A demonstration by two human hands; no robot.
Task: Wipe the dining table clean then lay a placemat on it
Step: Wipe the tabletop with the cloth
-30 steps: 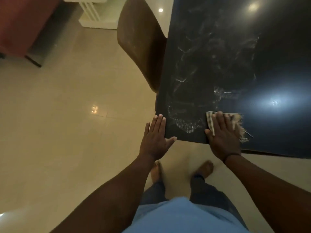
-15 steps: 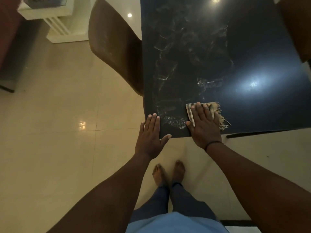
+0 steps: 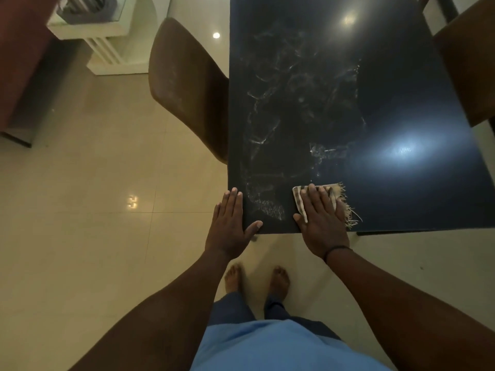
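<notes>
A dark glossy dining table (image 3: 401,89) fills the upper right, streaked with pale wet smears across its left half. My right hand (image 3: 320,223) lies flat with straight fingers on a small striped cloth (image 3: 336,192) with frayed fringe, pressing it onto the table near the front edge. My left hand (image 3: 230,226) rests flat at the table's near left corner, fingers straight along the left edge, thumb on the tabletop. No placemat is in view.
A brown chair (image 3: 187,87) is tucked against the table's left side. Another brown chair (image 3: 471,65) stands at the right. A white unit (image 3: 107,44) and dark red furniture (image 3: 21,62) stand at the far left on the beige tiled floor. My bare feet are below the table's front edge.
The view has shifted, so the table now sits more squarely ahead of me. My right hand with the cloth stays near the front edge; my left hand stays at the corner.
</notes>
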